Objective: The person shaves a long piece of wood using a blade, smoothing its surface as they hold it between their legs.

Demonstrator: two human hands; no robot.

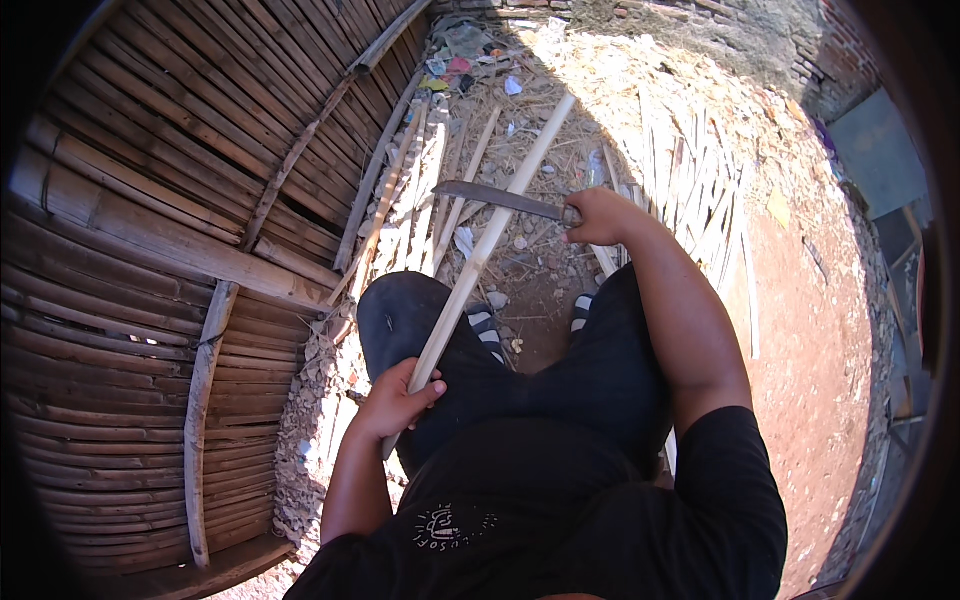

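My left hand (402, 398) is wrapped round the near end of a long pale bamboo strip (487, 240), beside my left thigh. The strip slants away from me, up and to the right, over the littered ground. My right hand (598, 217) grips the handle of a machete (497, 196), which points to the left. Its dark, slightly curved blade crosses over the strip toward the far end. Whether the edge touches the strip I cannot tell. Most of the machete's handle is hidden inside my fist.
A slatted bamboo wall (130, 330) rises close on my left. Several split strips (695, 190) lie in sunlight at the right, and more strips (412, 210) lie at the left. Shavings and scraps of litter (458, 66) cover the ground up to a brick wall (690, 30).
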